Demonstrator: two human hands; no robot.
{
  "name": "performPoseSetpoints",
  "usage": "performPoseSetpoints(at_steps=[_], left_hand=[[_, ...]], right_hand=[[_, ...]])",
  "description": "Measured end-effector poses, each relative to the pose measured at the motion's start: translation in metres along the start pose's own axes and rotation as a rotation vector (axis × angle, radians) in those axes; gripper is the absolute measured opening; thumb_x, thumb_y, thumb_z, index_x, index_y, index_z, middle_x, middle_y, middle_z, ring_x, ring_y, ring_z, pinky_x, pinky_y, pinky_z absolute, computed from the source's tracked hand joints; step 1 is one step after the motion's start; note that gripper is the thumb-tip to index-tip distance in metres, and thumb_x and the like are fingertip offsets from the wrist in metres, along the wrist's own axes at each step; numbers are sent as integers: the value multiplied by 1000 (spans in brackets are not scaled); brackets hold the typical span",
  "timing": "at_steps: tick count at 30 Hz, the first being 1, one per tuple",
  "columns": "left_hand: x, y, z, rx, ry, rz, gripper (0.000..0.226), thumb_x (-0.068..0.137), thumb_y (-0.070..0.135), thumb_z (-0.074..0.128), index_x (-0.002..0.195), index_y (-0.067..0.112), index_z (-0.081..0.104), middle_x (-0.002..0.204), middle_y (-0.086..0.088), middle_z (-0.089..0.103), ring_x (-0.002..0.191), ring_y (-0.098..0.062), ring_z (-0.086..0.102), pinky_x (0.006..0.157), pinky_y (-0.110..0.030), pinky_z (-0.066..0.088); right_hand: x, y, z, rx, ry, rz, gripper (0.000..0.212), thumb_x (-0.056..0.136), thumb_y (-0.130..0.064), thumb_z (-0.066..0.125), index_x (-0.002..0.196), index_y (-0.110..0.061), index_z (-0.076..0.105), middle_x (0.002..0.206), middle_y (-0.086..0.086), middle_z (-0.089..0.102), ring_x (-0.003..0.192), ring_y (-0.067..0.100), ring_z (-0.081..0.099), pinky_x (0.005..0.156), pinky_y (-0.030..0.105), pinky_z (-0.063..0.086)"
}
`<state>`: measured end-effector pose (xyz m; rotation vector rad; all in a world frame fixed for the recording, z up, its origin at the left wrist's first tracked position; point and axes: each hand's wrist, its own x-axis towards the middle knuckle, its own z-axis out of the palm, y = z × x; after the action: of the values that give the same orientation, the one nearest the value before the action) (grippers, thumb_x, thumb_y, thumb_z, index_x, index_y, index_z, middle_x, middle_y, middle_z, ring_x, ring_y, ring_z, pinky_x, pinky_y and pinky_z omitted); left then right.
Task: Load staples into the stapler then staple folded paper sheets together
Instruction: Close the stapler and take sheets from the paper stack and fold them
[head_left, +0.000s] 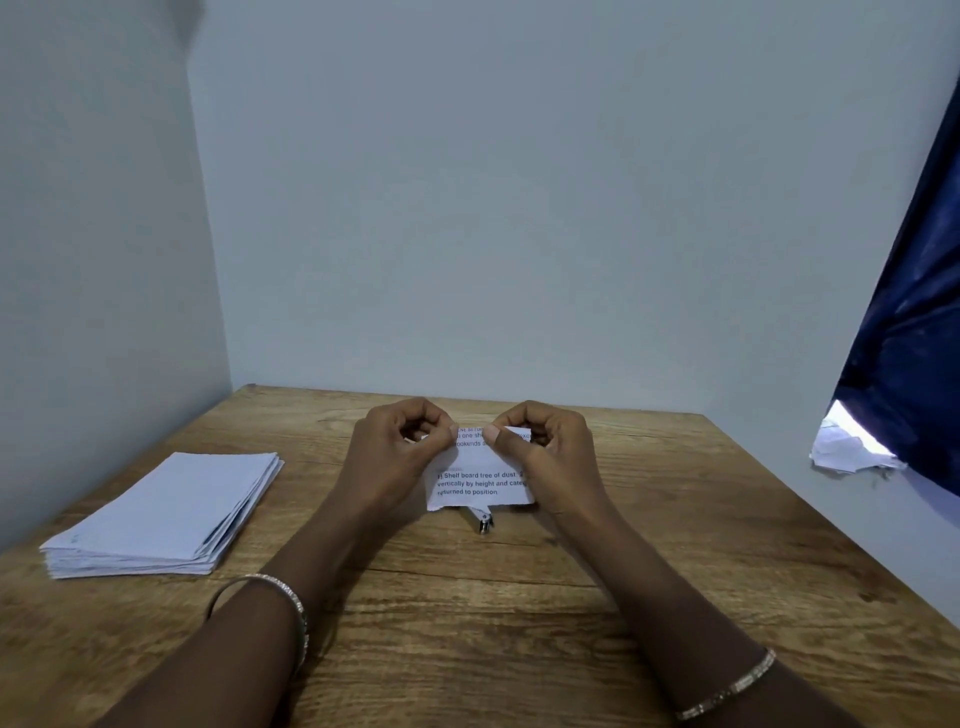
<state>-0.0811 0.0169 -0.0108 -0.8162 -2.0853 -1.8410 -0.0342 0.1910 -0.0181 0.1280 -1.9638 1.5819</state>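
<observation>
Behind everything, pale grey walls (519, 208) meet in a corner. Below them a wood-grain table (649, 597) fills the lower part of the view. A dark blue cloth (914, 312) hangs at the right edge, with crumpled white paper (847, 449) showing under its lower hem. On the table's left side lies a stack of paper sheets (166, 514), its edges slightly fanned, well apart from the hands. Near the middle of the table, the left hand (395, 452) and the right hand (550, 452) each pinch the top edge of a printed paper slip (480, 480) between thumb and curled fingers, and the thumbs nearly meet at its centre. The slip faces the camera, its lower edge ragged, with lines of black text on it. Just below that edge a small metal object (484, 524) lies on the table, mostly hidden by the slip. It may be the stapler, though too little shows to be sure. A bangle (296, 613) circles the left wrist and a thinner bracelet (737, 686) the right.
</observation>
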Motion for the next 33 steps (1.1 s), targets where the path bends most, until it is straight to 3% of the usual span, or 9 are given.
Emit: performPoseSetpoints(at_steps=[6,12,15,17,20,21,25,29,33], left_hand=[[2,-4,-5,139,7,18,16,86,9,72,72,16,73,68,4,71,61,1,56,57,-9,42],[2,-7,-9,216,71,25,11,85,9,70,75,13,73,73,-1,74,70,-12,65,61,-8,44],[2,-8,-15,228,149,37,12,87,14,70,77,19,72,77,7,74,74,-5,65,63,-7,43],[1,-7,-17,273,183,87,9,90,20,70,82,25,71,84,13,73,81,-2,64,67,-16,44],[-1,-2,-13,418,180,239,10,92,31,67,100,32,74,103,17,70,100,-9,59,80,-30,46],[-2,-2,-11,474,166,290,16,91,35,66,105,34,74,107,15,68,106,-11,57,84,-32,44],[-4,1,-4,598,148,371,17,85,41,69,101,41,74,120,16,60,117,-12,48,91,-35,30],[-2,1,-5,615,146,398,11,86,44,63,91,40,72,127,15,59,120,-14,47,92,-40,30],[-2,2,-5,649,138,403,10,87,42,60,90,37,68,135,13,54,124,-17,45,91,-38,25]], right_hand=[[4,1,-5,17,10,51,12,71,-27,81,70,-18,73,65,3,69,67,30,68,59,40,51],[5,-4,-14,42,55,97,13,70,-25,82,69,-15,74,70,6,71,74,39,73,61,45,53],[7,-9,-25,89,122,119,14,73,-22,82,70,-12,73,72,9,72,75,40,74,61,46,56],[6,-12,-31,66,148,94,12,77,-16,82,70,-12,73,71,9,72,79,46,73,63,47,56],[1,-16,-27,-4,111,62,12,82,-12,81,72,-14,74,80,13,73,83,49,72,65,63,60],[0,-18,-23,-36,90,41,12,83,-13,81,73,-14,74,81,13,74,82,44,74,64,61,61],[-6,-28,-10,-183,-3,-120,10,85,-14,79,76,-16,74,75,1,73,74,19,71,57,28,51],[-11,-35,-3,-308,-48,-222,9,88,-18,76,80,-18,74,79,-5,73,82,18,68,74,36,53],[-9,-37,-6,-360,-15,-248,4,87,-17,77,83,-16,78,83,-7,75,86,14,65,74,33,49]])
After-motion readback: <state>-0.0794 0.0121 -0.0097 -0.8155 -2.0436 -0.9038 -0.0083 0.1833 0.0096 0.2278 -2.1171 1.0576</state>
